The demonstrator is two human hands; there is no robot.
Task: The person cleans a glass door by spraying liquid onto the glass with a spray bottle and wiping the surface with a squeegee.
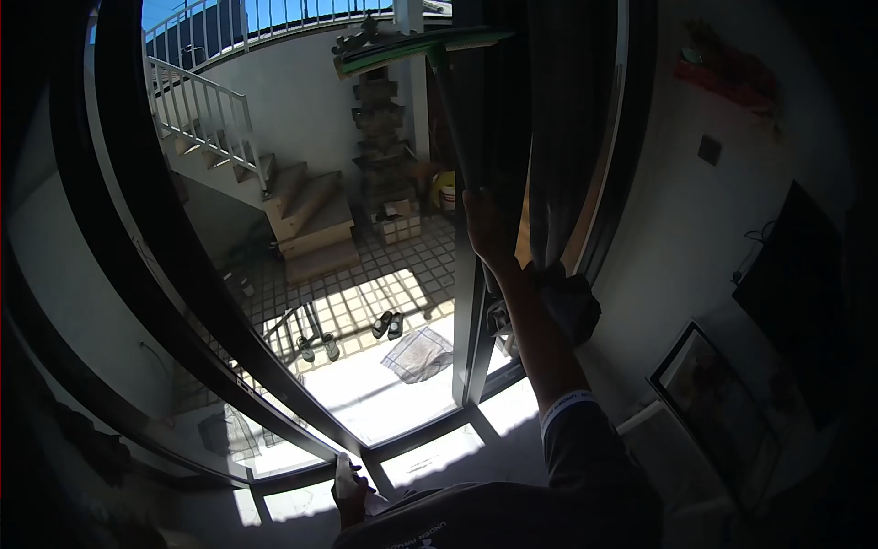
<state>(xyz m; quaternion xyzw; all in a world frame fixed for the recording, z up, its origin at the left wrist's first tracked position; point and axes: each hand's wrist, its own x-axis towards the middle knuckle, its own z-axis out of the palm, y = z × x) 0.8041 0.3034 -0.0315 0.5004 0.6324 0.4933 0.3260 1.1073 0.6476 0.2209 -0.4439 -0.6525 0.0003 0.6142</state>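
Note:
My right arm stretches up and forward, and my right hand (487, 229) is wrapped round the dark handle of a squeegee (445, 114). Its wide green-edged head lies near the top of the glass door, beside the dark door frame (468, 366); whether the blade touches the glass I cannot tell. Low in the view, near the bottom of the door frame, my left hand (349, 499) is closed round a crumpled white thing, perhaps a cloth or paper. Shadow hides most of its fingers.
A dark curtain (560, 137) hangs right of the opening, gathered low down. A framed picture (713, 412) leans by the right wall beneath a dark screen (796, 302). Outside are stairs (311, 206), sandals (388, 325), a checked mat (419, 355) and a box (401, 229).

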